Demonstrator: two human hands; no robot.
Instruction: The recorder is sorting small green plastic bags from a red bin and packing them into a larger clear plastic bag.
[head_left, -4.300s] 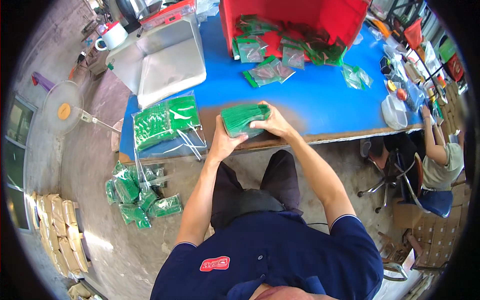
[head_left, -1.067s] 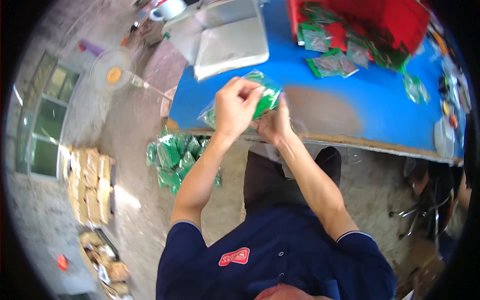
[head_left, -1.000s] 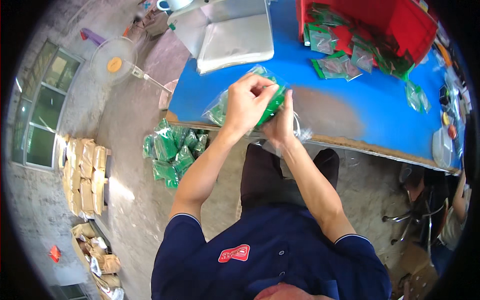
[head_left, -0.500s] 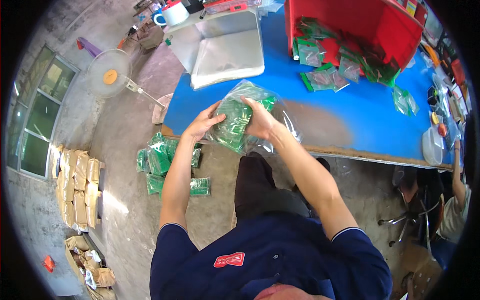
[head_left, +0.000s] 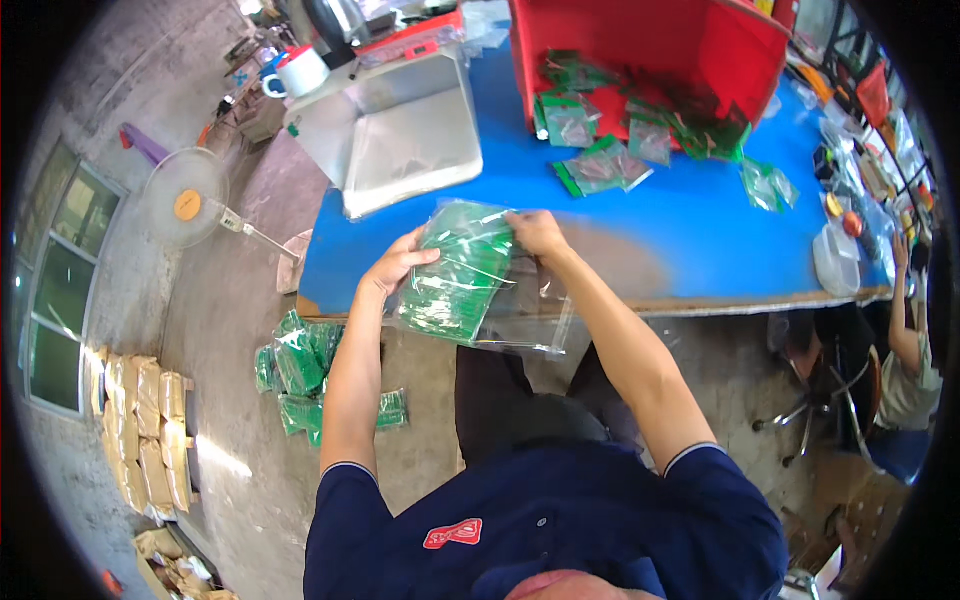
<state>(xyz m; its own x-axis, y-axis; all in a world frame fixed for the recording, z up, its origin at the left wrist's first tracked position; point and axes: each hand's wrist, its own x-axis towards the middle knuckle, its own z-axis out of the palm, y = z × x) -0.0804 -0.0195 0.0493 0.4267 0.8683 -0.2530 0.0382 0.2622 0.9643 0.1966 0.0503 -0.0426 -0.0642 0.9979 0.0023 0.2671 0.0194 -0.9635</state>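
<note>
A clear plastic bag (head_left: pixel 455 270) with a stack of green-edged packets inside hangs in front of me at the table's near edge. My left hand (head_left: pixel 396 262) is closed on its left side, thumb lying across the front. My right hand (head_left: pixel 538 234) pinches the bag's upper right part. Loose see-through film (head_left: pixel 530 335) trails from the bag's right and lower side, beyond the green contents. The fingers behind the bag are hidden.
A red bin (head_left: pixel 650 45) tipped toward me spills small green-and-clear packets (head_left: pixel 603 167) onto the blue table (head_left: pixel 400 196). A metal tray (head_left: pixel 415 140) stands at the left. Filled green bags (head_left: pixel 298 365) lie on the floor. A fan (head_left: pixel 188 200) is farther left; a co-worker's arm (head_left: pixel 903 330) shows at right.
The bag has turned and flattened, so its green contents face up more. My right hand has moved from its front to its upper right edge. The whole view has shifted a little.
</note>
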